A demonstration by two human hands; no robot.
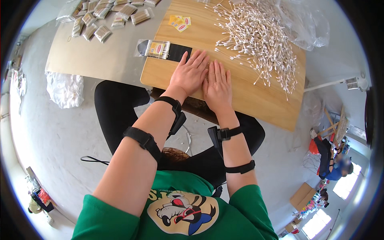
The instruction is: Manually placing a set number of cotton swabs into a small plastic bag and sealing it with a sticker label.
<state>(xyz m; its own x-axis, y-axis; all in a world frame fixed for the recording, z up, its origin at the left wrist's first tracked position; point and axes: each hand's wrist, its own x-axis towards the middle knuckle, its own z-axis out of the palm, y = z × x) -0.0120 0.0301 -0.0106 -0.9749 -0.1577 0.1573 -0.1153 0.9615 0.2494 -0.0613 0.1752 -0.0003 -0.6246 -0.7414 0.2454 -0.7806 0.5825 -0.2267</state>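
Observation:
Flat on the wooden board, my left hand (189,73) has its fingers stretched out, the thumb spread toward a black strip (179,53). My right hand (218,88) lies close beside it, fingers straight and together. In the narrow gap between them shows a row of cotton swabs (207,71) with brown sticks; the palms hide most of it. A clear packet of cotton swabs (157,49) with a yellow and white card in it rests left of the black strip. A large loose heap of cotton swabs (260,38) spreads over the board to the right.
Small printed cards (181,23) lie on the wooden board (256,108) at the far side. Several filled swab packets (103,33) are piled on the grey tabletop at far left. Clear plastic bags (306,24) sit behind the heap. Another person (338,171) is off to the right.

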